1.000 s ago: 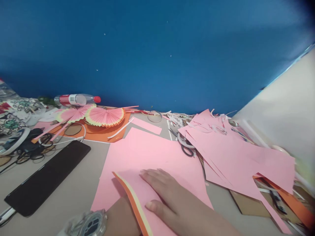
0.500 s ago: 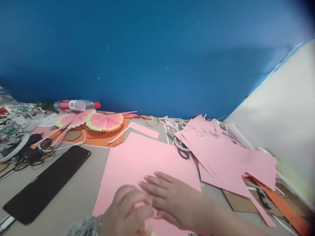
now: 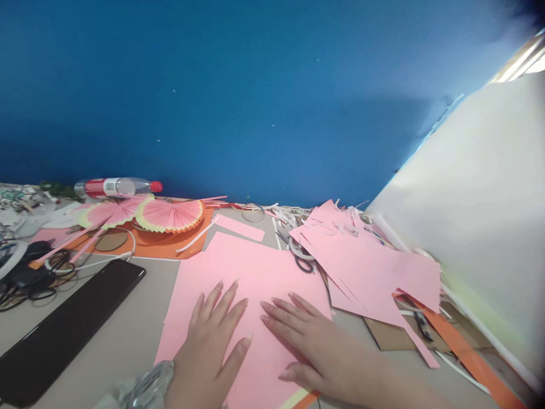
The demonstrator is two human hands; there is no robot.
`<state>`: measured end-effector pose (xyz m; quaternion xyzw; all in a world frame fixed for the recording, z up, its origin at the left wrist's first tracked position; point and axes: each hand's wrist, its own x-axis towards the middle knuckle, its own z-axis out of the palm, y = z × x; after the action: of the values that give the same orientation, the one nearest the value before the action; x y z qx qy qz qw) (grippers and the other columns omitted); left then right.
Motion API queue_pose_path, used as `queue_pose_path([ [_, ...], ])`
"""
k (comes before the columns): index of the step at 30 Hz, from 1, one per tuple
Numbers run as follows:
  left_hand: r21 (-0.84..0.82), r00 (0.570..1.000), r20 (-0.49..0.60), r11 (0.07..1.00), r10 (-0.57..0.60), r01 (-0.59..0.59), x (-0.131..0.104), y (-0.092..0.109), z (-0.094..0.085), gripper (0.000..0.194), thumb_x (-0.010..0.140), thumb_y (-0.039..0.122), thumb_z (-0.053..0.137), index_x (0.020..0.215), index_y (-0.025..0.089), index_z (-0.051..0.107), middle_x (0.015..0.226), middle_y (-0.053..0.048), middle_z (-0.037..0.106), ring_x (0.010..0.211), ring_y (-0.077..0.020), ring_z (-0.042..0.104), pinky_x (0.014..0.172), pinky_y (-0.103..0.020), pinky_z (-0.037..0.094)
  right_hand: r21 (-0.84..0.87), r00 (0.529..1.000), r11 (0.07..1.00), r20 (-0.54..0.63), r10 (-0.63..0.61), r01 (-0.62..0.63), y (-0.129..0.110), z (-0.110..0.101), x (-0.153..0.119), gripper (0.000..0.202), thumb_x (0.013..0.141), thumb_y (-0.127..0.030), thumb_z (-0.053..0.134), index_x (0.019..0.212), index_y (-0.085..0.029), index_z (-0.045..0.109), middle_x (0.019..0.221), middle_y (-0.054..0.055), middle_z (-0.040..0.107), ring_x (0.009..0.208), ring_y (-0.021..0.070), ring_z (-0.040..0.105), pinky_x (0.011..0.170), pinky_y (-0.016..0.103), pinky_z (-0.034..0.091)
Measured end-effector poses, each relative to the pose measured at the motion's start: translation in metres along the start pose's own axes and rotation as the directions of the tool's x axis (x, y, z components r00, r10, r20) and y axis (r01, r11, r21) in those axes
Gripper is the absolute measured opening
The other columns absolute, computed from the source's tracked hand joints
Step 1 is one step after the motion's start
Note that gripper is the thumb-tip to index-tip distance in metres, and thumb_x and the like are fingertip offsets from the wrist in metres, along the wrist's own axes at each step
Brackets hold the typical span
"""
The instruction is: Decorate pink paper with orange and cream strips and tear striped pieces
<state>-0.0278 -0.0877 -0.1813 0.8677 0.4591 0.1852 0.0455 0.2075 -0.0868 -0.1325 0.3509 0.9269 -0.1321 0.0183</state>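
Note:
A large pink paper sheet (image 3: 251, 267) lies flat in front of me. On its left part rests my left hand (image 3: 213, 335), fingers spread and palm down, with nothing in it. My right hand (image 3: 302, 335) lies flat on the same sheet, fingers stretched out toward the left hand; it holds nothing either. Yellow and orange paper edges (image 3: 300, 397) peek out by the right wrist. Past the sheet's upper edge is a pink paper strip (image 3: 239, 227). Dark-handled scissors (image 3: 303, 262) lie at its right, partly under other pink paper.
A black phone (image 3: 72, 329) lies at left, near tangled cables (image 3: 36, 272). Folded pink paper fans (image 3: 170, 216) sit on orange paper (image 3: 149, 247), before a plastic bottle (image 3: 119, 186). Cut pink sheets (image 3: 361, 267) and a cutter knife (image 3: 423, 325) lie right. A blue wall (image 3: 255, 102) stands behind.
My left hand has uncurled from a bent-fingered pose beside the right hand and moved left, now spread flat on the pink paper. My right hand stays flat. The view has shifted slightly right.

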Motion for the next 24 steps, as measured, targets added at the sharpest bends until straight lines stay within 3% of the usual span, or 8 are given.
queue_pose_path([
  [2,0.044,0.998,0.044,0.998,0.041,-0.043,0.001,0.0,0.001,0.045,0.089,0.024,0.036,0.134,0.023,0.034,0.148,-0.003,0.017,0.135,-0.0261,0.012,0.102,-0.054,0.03,0.022,1.0,1.0,-0.016,0.001,-0.001,0.004,-0.016,0.004,0.042,0.091,-0.038,0.039,0.129,-0.021,0.042,0.135,0.006,0.044,0.123,0.0199,0.04,0.105,0.041,0.026],
  [4,0.065,0.995,0.081,0.996,0.059,-0.064,0.003,0.001,0.002,0.046,0.089,0.024,0.037,0.134,0.023,0.034,0.148,-0.004,0.016,0.135,-0.0267,0.014,0.103,-0.053,0.03,0.0,0.995,0.998,-0.087,0.056,-0.056,0.005,-0.027,0.019,0.026,0.091,-0.027,0.037,0.106,-0.02,0.058,0.108,0.005,0.063,0.099,0.0168,0.055,0.091,0.036,0.039],
  [5,0.066,0.994,0.095,0.996,0.055,-0.062,0.004,0.002,0.002,0.046,0.088,0.025,0.038,0.134,0.023,0.035,0.148,-0.005,0.017,0.134,-0.027,0.016,0.103,-0.053,0.03,-0.028,0.987,0.995,-0.128,0.095,-0.099,0.005,-0.031,0.03,0.024,0.091,-0.023,0.037,0.096,-0.019,0.06,0.094,0.005,0.065,0.089,0.016,0.057,0.081,0.033,0.043],
  [8,0.05,0.99,0.143,0.998,0.018,-0.025,0.007,0.004,0.0,0.045,0.087,0.029,0.041,0.132,0.023,0.04,0.145,-0.007,0.025,0.133,-0.0281,0.022,0.103,-0.055,0.029,-0.132,0.964,0.981,-0.242,0.107,-0.142,0.008,-0.037,0.078,0.017,0.087,-0.019,0.043,0.09,-0.016,0.06,0.084,0.005,0.062,0.079,0.0163,0.057,0.066,0.028,0.043],
  [13,0.003,0.977,0.209,0.999,-0.049,0.049,0.01,0.008,-0.005,0.043,0.087,0.031,0.041,0.129,0.022,0.044,0.142,-0.008,0.033,0.131,-0.0288,0.027,0.104,-0.056,0.027,-0.212,0.958,0.977,-0.282,-0.046,-0.016,0.01,-0.04,0.18,0.018,0.084,-0.014,0.049,0.099,-0.017,0.058,0.096,0.007,0.057,0.09,0.0176,0.054,0.069,0.026,0.041],
  [17,-0.066,0.963,0.243,0.989,-0.116,0.135,0.013,0.012,-0.008,0.042,0.086,0.032,0.043,0.127,0.022,0.047,0.134,-0.007,0.046,0.13,-0.0282,0.029,0.107,-0.054,0.021,-0.291,0.945,0.955,-0.291,-0.147,0.059,-0.004,-0.034,0.248,0.023,0.086,-0.013,0.047,0.107,-0.019,0.055,0.101,0.009,0.055,0.093,0.0197,0.052,0.069,0.029,0.042],
  [20,-0.101,0.956,0.249,0.978,-0.152,0.182,0.014,0.013,-0.01,0.042,0.085,0.028,0.044,0.126,0.019,0.048,0.131,-0.008,0.049,0.129,-0.0291,0.03,0.109,-0.053,0.018,-0.327,0.945,0.942,-0.277,-0.171,0.075,-0.017,-0.024,0.28,0.021,0.084,-0.007,0.045,0.099,-0.013,0.058,0.095,0.011,0.057,0.09,0.0226,0.054,0.068,0.033,0.043],
  [24,-0.163,0.964,0.222,0.969,-0.149,0.187,0.013,0.014,-0.01,0.042,0.082,0.023,0.046,0.124,0.02,0.048,0.134,-0.006,0.045,0.129,-0.0289,0.029,0.11,-0.054,0.014,-0.337,0.935,0.937,-0.291,-0.2,0.095,-0.023,-0.014,0.297,0.019,0.084,-0.004,0.042,0.091,-0.008,0.059,0.089,0.013,0.059,0.087,0.0234,0.055,0.069,0.034,0.042],
])
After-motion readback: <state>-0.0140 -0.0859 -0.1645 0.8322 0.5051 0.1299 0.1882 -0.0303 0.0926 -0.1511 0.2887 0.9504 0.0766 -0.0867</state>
